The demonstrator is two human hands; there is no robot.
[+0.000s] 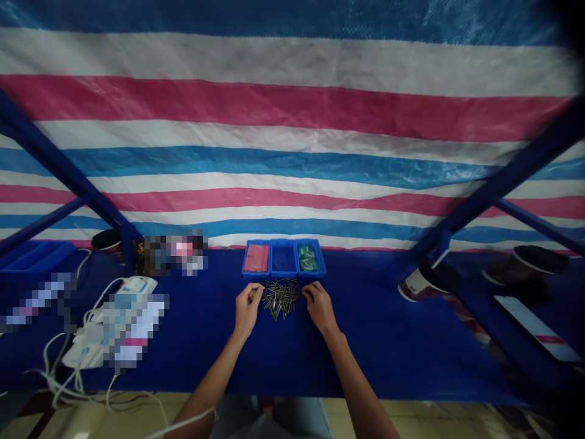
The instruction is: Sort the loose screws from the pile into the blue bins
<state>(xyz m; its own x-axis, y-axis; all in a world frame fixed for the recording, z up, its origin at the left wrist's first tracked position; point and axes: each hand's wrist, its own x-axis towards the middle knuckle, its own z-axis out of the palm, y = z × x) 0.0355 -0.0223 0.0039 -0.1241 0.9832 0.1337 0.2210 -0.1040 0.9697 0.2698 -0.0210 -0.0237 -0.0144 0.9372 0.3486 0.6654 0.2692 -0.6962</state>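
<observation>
Forearms (221,369) reached up from bottom centre! Left hand (247,310) and right hand (320,308) curled, contents impossible to tell, flanking thin metal pieces (280,299) just below mid-frame; picking seemed the step, next calling for a precise pinch.

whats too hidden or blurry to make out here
All in the head view:
Left hand: anything pinched, hidden by its curled fingers.
Right hand: likewise.
Metal pieces: exact count, too small and overlapping.
Green contents of the right bin: exact shapes, too small.
Pixelated patches: details masked by blocks.
Legs: cut off by the bottom edge.
</observation>
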